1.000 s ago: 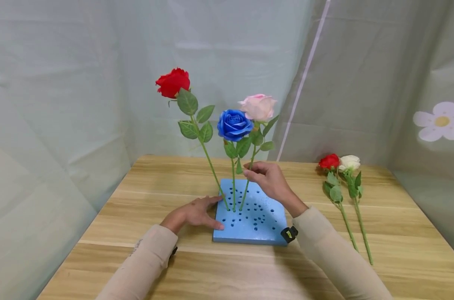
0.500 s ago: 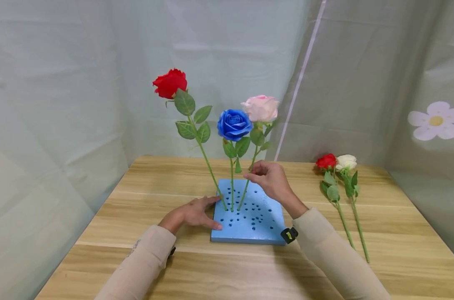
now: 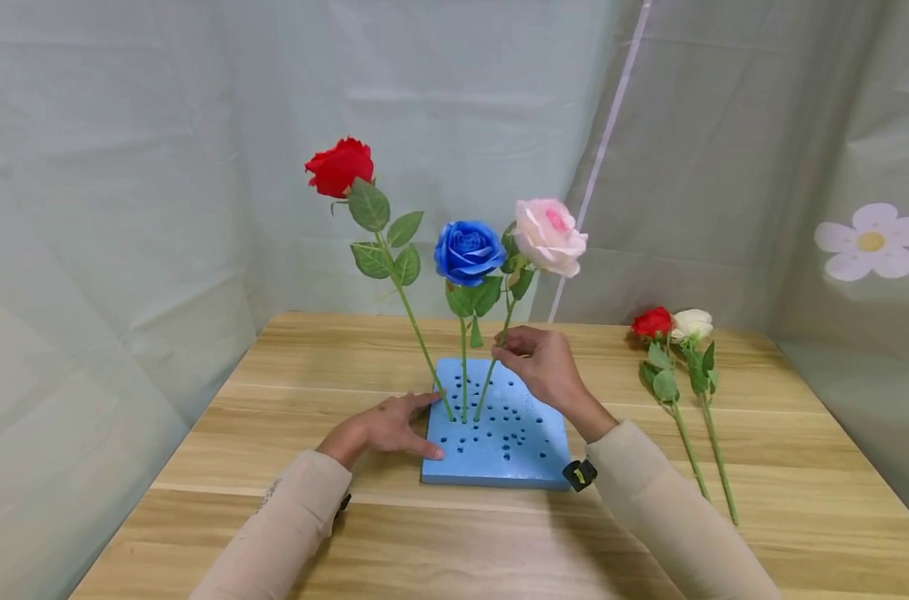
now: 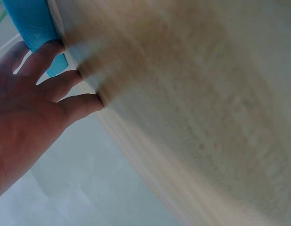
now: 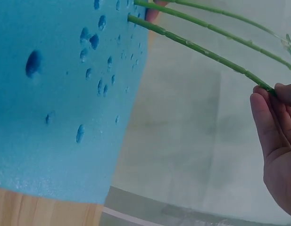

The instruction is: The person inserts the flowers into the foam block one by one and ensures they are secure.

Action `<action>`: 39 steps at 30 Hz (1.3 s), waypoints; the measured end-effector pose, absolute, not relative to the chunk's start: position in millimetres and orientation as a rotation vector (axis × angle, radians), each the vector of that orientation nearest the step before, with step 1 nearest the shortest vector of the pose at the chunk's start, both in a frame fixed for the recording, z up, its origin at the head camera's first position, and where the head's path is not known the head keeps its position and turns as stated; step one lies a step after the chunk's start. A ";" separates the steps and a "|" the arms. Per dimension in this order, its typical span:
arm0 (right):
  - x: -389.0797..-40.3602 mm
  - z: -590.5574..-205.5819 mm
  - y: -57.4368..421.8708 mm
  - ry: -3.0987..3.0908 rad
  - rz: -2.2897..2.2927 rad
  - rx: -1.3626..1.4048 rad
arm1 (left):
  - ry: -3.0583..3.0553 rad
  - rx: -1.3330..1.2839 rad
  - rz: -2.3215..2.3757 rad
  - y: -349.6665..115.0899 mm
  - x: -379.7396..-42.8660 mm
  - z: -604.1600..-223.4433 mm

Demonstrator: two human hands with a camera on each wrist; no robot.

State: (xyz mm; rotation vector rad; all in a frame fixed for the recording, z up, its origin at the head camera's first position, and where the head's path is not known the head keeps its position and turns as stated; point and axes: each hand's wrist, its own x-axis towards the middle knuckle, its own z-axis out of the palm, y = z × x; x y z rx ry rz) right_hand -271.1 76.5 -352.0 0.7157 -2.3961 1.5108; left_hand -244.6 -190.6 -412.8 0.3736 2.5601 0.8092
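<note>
My right hand (image 3: 547, 367) pinches the stem of a pink rose (image 3: 550, 237) between thumb and fingers. In the right wrist view that stem (image 5: 202, 51) runs down into a hole of the blue foam block (image 5: 60, 155). A blue rose (image 3: 469, 252) and a tall red rose (image 3: 341, 167) also stand in the block, to the left of the pink one; the red one leans left. My left hand (image 3: 394, 427) rests at the block's left edge, thumb and forefinger spread on it. The left wrist view shows its other fingers (image 4: 84, 106) reaching the wooden surface.
A second red rose (image 3: 652, 322) and a white rose (image 3: 691, 325) lie side by side on the right of the wooden table (image 3: 274, 367). Pale curtains (image 3: 454, 100) hang behind and at both sides. Many holes dot the block.
The pink rose's head has turned and shifted to the right, away from the blue rose, while my right hand keeps its pinch on the stem. My left hand stays against the block.
</note>
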 end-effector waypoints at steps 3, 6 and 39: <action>-268.8 -352.4 72.6 -2.395 1.448 0.767 | 2.561 0.362 0.801 -191.0 -245.1 -413.5; -267.4 -352.0 68.1 -2.401 1.402 0.806 | 2.560 0.357 0.796 -191.1 -245.5 -413.9; -266.3 -356.3 60.8 -2.402 1.492 0.963 | 2.561 0.348 0.730 -189.4 -245.0 -409.1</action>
